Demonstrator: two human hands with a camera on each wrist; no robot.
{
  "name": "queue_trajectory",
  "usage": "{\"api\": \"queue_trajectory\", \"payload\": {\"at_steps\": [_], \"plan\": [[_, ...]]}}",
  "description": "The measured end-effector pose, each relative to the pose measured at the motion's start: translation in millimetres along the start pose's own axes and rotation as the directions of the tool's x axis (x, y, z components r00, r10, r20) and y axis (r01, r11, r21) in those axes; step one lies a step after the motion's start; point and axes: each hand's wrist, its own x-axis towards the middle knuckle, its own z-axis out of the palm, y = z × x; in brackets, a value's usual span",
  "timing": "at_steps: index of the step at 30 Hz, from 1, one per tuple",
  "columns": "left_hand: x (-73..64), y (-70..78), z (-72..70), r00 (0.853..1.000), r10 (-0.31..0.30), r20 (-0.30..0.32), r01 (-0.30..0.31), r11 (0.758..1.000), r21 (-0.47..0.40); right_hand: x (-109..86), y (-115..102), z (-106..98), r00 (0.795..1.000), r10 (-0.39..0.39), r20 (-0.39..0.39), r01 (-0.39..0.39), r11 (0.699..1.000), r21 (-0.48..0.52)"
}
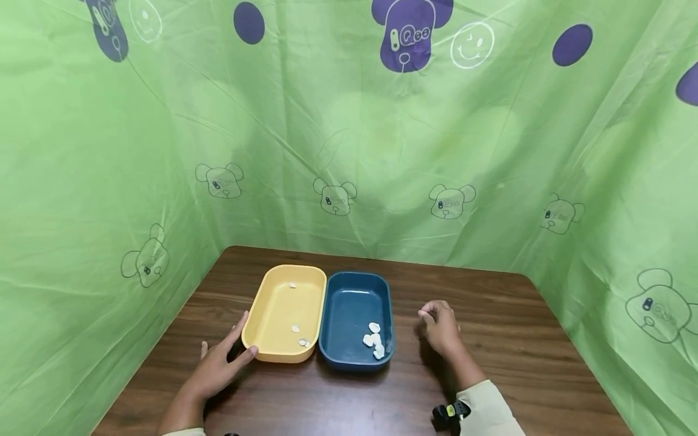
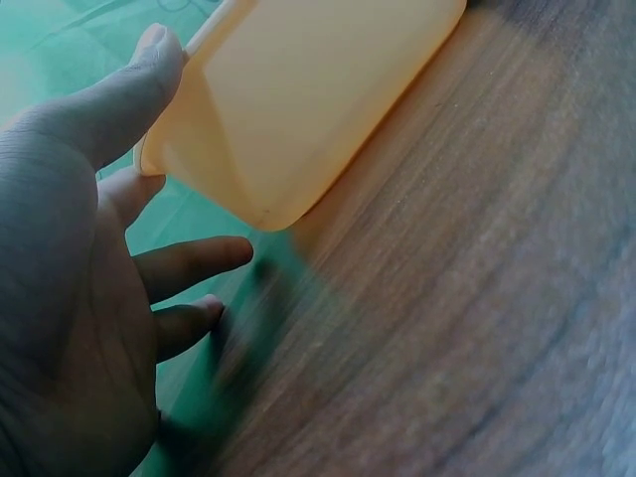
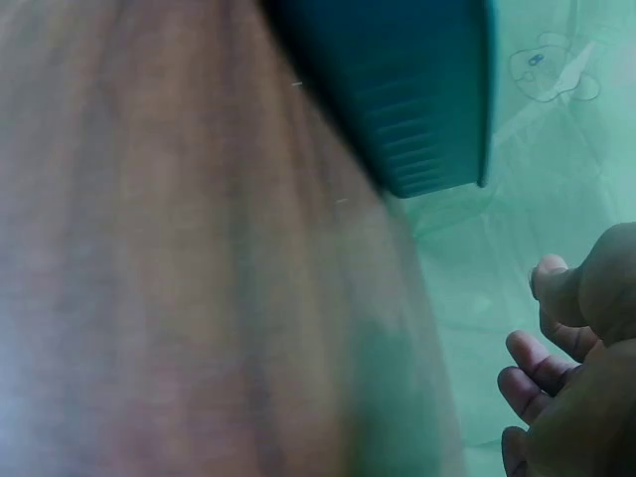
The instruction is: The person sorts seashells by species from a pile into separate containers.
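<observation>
A yellow rectangular tray (image 1: 285, 312) sits on the table with a few small whitish pieces (image 1: 295, 329) in it. Touching its rim at the near left corner are the thumb and index finger of my left hand (image 1: 218, 366); the other fingers (image 2: 194, 268) spread apart, clear of the wall. Right beside it stands a dark blue tray (image 1: 354, 312), where several white lumpy pieces (image 1: 376, 340) lie toward the near right corner; their kind is unclear. My right hand (image 1: 443, 330) hovers right of the blue tray, fingers loosely curled, nothing visible in them.
Both trays stand on a dark wood-grain table (image 1: 469, 284). Green printed cloth (image 1: 382, 133) hangs behind the table and along both sides. A black strap with a small device (image 1: 451, 412) is on the right wrist, by a pale sleeve (image 1: 488, 409).
</observation>
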Motion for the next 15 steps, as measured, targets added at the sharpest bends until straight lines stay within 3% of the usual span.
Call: {"api": "queue_trajectory", "payload": {"at_steps": [6, 15], "plan": [[2.7, 1.6, -2.5, 1.0, 0.01, 0.005, -0.01, 1.0, 0.0, 4.3, -20.9, -7.1, 0.999, -0.029, -0.026, 0.029, 0.999, 0.013], [0.2, 0.7, -0.9, 1.0, 0.007, 0.007, -0.007, 1.0, 0.002, 2.8, -51.4, -1.9, 0.992, -0.1, -0.072, 0.106, 0.991, 0.08]]}}
